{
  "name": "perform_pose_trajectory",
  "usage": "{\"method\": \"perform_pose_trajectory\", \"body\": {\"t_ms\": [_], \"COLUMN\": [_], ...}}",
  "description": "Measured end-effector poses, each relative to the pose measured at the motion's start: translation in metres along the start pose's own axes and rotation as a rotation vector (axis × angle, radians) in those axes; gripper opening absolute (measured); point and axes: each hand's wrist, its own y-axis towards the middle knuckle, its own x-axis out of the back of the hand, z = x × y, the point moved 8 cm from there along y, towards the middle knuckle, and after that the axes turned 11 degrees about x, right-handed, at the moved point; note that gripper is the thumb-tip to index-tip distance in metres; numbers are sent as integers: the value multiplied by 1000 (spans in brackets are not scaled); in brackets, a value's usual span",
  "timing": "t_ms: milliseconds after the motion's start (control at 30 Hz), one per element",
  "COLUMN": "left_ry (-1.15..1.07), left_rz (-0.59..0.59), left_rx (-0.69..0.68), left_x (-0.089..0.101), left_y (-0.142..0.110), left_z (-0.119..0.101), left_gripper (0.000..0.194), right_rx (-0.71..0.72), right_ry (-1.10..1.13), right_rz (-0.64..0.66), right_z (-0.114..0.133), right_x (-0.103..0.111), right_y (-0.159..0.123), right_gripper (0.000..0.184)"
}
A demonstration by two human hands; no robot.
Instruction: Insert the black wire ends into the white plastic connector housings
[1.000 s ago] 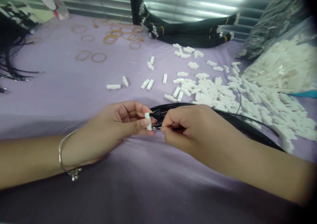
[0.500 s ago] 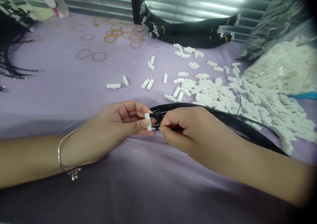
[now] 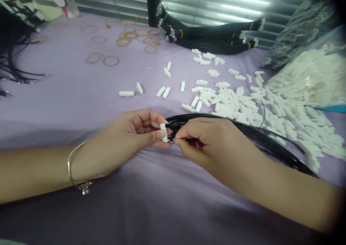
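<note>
My left hand (image 3: 127, 140) pinches a small white plastic connector (image 3: 163, 132) between thumb and fingers, held upright over the purple cloth (image 3: 81, 104). My right hand (image 3: 211, 144) is closed in a pinch on a thin black wire (image 3: 186, 139), its tip right at the connector's side. A loose bundle of black wires (image 3: 259, 136) runs from under my right hand away to the right. A silver bracelet sits on my left wrist.
Many loose white connectors (image 3: 238, 100) lie scattered to the right, beside a clear bag of more connectors (image 3: 308, 75). Tied black wire bundles (image 3: 211, 37) lie at the back by the blinds. Tan rubber bands (image 3: 129, 39) are spread at the back left. More black wires (image 3: 13, 61) lie far left.
Both hands stay together at the connector with only slight finger shifts. The view has drifted a little.
</note>
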Motion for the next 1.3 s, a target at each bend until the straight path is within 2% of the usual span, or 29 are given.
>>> {"method": "perform_pose_trajectory", "body": {"t_ms": [200,467,800,867,1000,1100,1200,1300], "left_ry": [-21,8,18,11,-110,-158,-162,-167], "left_rz": [-8,4,-14,-10,26,23,26,28], "left_rx": [5,-12,-2,-9,-48,-51,-46,-42], "left_x": [0,0,-3,-3,-3,-2,-2,-1], "left_y": [0,-1,-1,-1,1,2,1,1], "left_z": [1,1,0,0,-2,-4,-4,-4], "left_gripper": [11,10,10,10,7,4,2,2], "right_rx": [-67,-89,-67,-23,114,128,131,133], "right_ry": [29,113,94,26,-241,-317,-307,-312], "right_rz": [-62,-38,-52,-25,-37,70,226,274], "right_z": [-5,-7,-7,-2,16,16,5,-4], "right_x": [4,2,-11,-5,25,29,12,1], "right_y": [-2,-1,1,1,-5,-9,-9,-8], "right_gripper": [12,16,18,17,12,11,15,17]}}
